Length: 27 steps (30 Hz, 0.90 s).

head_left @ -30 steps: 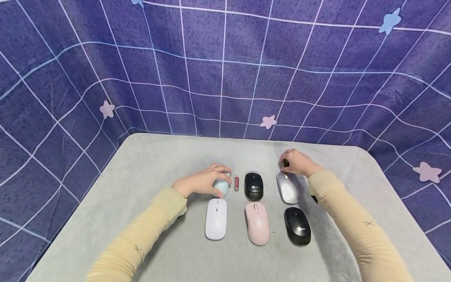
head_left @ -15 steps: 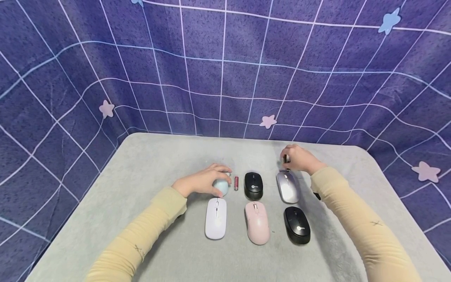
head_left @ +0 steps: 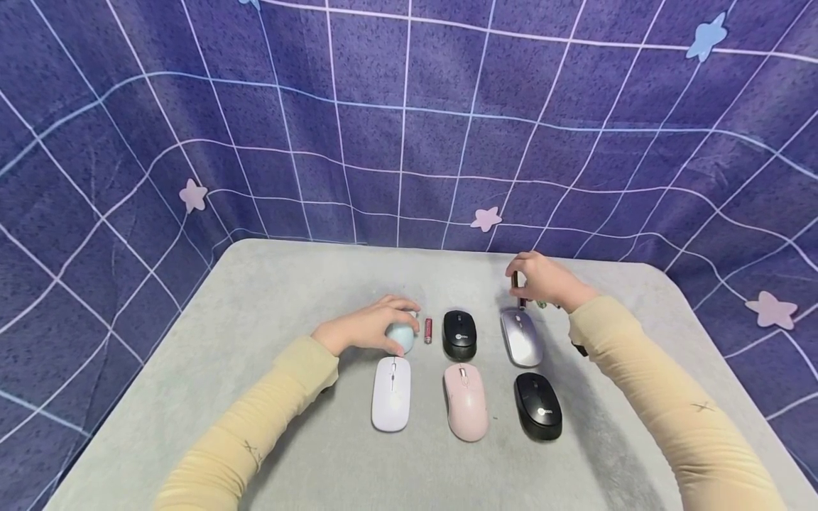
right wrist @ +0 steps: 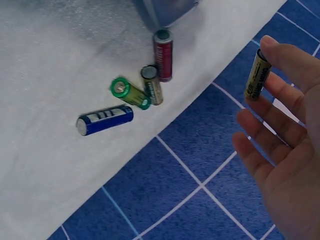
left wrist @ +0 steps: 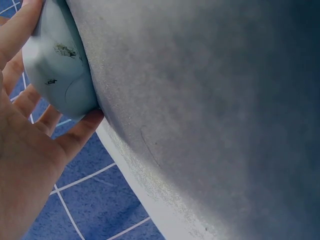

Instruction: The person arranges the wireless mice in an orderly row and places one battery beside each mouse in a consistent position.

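My left hand (head_left: 371, 326) curves its fingers and thumb round a light blue mouse (head_left: 401, 338) on the table; the left wrist view shows the mouse's scuffed side (left wrist: 62, 65). Past the silver mouse (head_left: 522, 338), my right hand (head_left: 548, 280) pinches a gold-and-black battery (right wrist: 258, 75) between thumb and fingertips, off the table. Near it in the right wrist view lie a red battery (right wrist: 163, 57), a smaller gold battery (right wrist: 152, 86), a green battery (right wrist: 130, 93) and a blue battery (right wrist: 106, 120). Another red battery (head_left: 428, 331) lies right of the light blue mouse.
A black mouse (head_left: 459, 333) stands between the hands. Nearer the front lie a white mouse (head_left: 392, 394), a pink mouse (head_left: 466, 402) and a second black mouse (head_left: 538, 406). Blue grid-patterned cloth (head_left: 358, 128) hangs behind the grey table (head_left: 307, 440).
My right hand has moved farther back from the silver mouse with the battery, uncovering batteries behind that mouse. The left hand stays on the light blue mouse.
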### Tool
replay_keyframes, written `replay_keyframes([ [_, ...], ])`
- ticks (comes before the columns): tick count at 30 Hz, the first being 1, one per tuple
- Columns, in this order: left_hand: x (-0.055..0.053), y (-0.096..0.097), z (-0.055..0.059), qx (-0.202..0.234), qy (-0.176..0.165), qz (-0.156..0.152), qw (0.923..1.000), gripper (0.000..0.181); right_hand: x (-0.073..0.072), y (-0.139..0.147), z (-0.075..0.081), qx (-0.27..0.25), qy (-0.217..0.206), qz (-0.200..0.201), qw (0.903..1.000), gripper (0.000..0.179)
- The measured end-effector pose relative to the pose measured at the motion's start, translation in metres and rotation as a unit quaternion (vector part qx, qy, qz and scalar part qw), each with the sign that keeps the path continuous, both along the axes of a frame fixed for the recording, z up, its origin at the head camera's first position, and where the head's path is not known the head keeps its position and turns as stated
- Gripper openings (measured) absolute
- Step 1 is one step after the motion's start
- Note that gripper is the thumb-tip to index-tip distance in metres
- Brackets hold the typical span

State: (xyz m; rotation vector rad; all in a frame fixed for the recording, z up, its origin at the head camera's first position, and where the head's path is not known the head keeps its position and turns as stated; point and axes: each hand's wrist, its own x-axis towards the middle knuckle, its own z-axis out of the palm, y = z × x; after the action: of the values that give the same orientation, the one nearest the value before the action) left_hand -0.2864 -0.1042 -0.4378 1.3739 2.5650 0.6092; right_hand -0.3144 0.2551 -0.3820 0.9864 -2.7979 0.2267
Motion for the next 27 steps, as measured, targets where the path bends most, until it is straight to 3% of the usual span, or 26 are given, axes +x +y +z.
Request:
replay_keyframes([
  [15,-0.002,-0.001,-0.002,-0.003,0.001,0.000,1.0000,0.045,0.016,-0.016,0.018,-0.004,0.005,0.026,0.9996,0.027],
  [27,-0.003,-0.002,-0.006,0.012,0.019,-0.009,0.9997,0.045,0.026,-0.022,0.015,-0.025,0.014,0.066,0.9974,0.025],
])
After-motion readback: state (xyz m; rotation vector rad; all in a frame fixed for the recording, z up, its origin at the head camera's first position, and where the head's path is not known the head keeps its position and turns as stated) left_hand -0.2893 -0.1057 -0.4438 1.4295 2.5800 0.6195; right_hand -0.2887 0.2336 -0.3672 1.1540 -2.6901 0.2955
